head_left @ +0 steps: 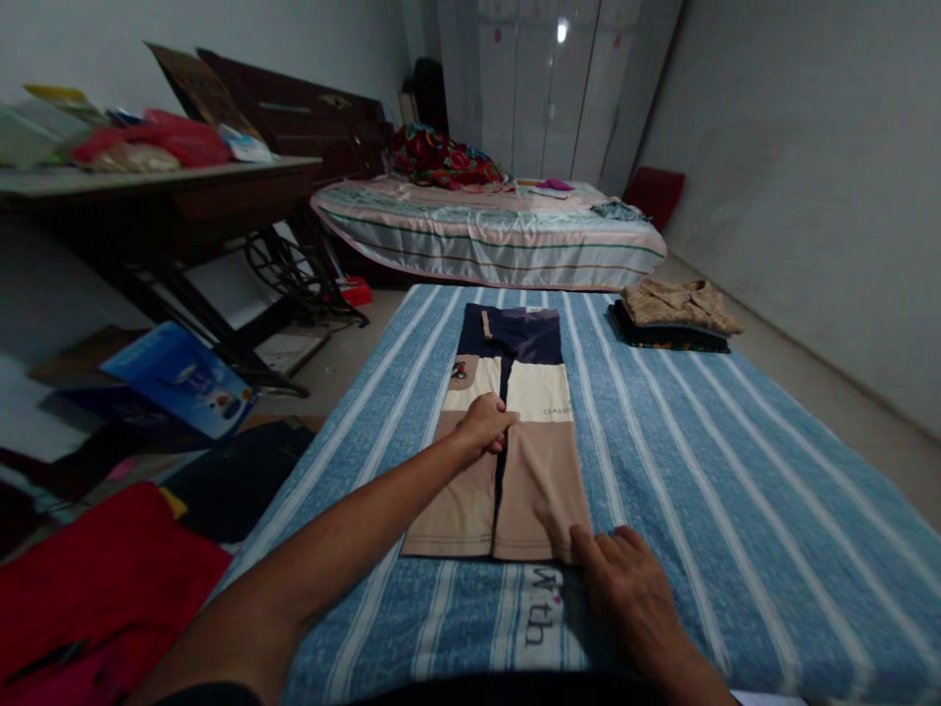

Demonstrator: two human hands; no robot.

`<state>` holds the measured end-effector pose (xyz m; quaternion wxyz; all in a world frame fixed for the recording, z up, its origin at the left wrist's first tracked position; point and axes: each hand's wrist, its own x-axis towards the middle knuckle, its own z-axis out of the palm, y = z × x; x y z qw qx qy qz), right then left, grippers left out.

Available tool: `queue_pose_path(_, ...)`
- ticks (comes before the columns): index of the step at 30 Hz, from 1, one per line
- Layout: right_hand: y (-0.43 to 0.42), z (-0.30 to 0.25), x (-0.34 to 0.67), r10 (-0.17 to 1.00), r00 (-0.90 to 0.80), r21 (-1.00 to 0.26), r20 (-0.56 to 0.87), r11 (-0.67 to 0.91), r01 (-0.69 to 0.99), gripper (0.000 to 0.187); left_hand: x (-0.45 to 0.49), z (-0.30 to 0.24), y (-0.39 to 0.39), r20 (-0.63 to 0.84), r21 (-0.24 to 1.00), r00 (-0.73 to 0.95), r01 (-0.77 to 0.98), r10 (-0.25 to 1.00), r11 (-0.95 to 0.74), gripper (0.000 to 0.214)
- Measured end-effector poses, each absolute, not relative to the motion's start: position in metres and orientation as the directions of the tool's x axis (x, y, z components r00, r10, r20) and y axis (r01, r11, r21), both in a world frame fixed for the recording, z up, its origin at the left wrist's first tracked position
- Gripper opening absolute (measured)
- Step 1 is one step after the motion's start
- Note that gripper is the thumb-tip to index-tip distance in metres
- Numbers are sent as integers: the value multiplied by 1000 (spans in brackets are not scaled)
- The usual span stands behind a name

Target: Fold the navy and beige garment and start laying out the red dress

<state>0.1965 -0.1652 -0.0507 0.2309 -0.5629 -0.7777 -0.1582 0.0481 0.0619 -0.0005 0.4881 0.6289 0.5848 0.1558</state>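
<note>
A colour-block shirt (540, 471), navy at the collar end, cream in the middle and tan below, lies on the blue striped bed sheet (662, 461). Its two sides meet near a dark centre gap, and its hem faces me. My left hand (487, 424) is closed on the fabric edge at that gap, around where cream meets tan. At the near right corner of the hem, my right hand (628, 579) pinches the cloth between thumb and fingers. Small lettering shows on the right cream part, and a patch with a dark figure on the left.
A stack of folded clothes (676, 316) sits at the sheet's far right. Beyond stands another bed (500, 235) with a red patterned blanket (441, 157). To the left are a sewing-machine table (221, 181), a blue box (180, 378) and red cloth (103, 579).
</note>
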Motion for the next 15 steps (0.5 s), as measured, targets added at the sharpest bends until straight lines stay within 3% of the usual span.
queue_pose_path(7,-164,-49,195,801,-279,18,530,318,948,34,28,1,25,-484,828,468,518,739,215,31)
queue_pose_path(12,-164,-47,195,794,-285,32,537,318,948,31,19,3,22,-478,827,417,510,773,236,17)
queue_pose_path(15,-164,-48,197,805,-311,40,505,339,940,31,14,-1,19,-438,841,407,500,801,206,20)
